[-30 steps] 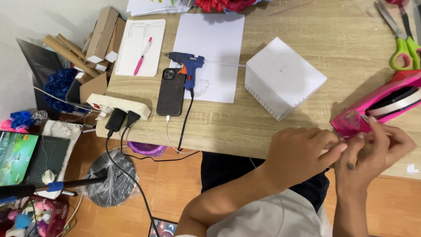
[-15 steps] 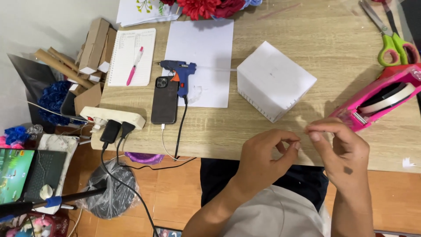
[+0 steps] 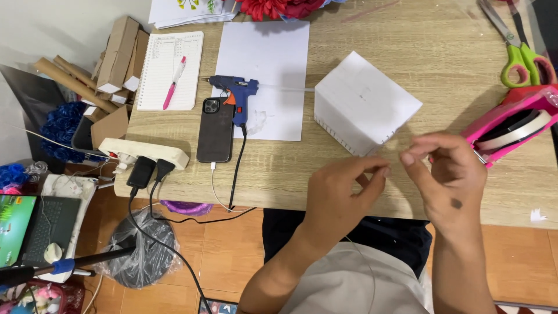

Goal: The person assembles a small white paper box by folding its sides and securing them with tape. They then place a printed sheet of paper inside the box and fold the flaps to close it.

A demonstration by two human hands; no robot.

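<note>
A wooden table (image 3: 349, 174) carries a white box (image 3: 366, 104), glue gun (image 3: 235, 96), phone (image 3: 215, 129), notepad (image 3: 170, 70) and pink tape dispenser (image 3: 511, 125).

Matt white paper box (image 3: 367, 103), grained wooden table (image 3: 407, 40), glossy pink plastic tape dispenser (image 3: 511, 123)

The box (image 3: 367, 104) sits on the table (image 3: 442, 52) just beyond the left hand (image 3: 340, 197). The tape dispenser (image 3: 511, 125) lies just right of the right hand (image 3: 447, 174); scissors (image 3: 520, 55) lie farther beyond. The glue gun (image 3: 235, 96) and phone (image 3: 215, 129) lie well left.
</note>
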